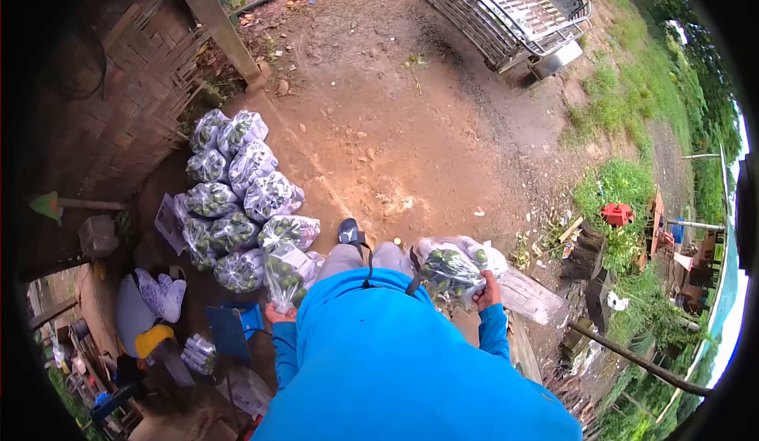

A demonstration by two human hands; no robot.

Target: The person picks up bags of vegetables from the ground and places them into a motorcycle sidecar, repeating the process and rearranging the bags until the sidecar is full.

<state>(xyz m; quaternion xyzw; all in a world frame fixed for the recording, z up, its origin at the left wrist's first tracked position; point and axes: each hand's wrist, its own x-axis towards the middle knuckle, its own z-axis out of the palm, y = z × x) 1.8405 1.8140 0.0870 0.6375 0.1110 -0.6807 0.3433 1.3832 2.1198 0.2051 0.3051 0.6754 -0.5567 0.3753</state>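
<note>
My left hand [280,312] is closed at the lower edge of a clear plastic bag of green produce [286,273], beside my left leg. On the other side, my right hand [488,291] grips the end of another clear bag of green produce [449,270], close to my right leg. The exact kind of produce is hard to make out through the plastic. Left of my legs, several filled clear bags [236,196] are heaped on the ground. More bag plastic [494,259] shows behind the bag in my right hand.
A wooden plank [534,295] lies to the right. A slatted cart [506,14] stands at the far end of the dirt ground [395,125]. A woven wall [111,77] is at left. A blue stool-like object [237,326] and a yellow item [154,340] sit lower left.
</note>
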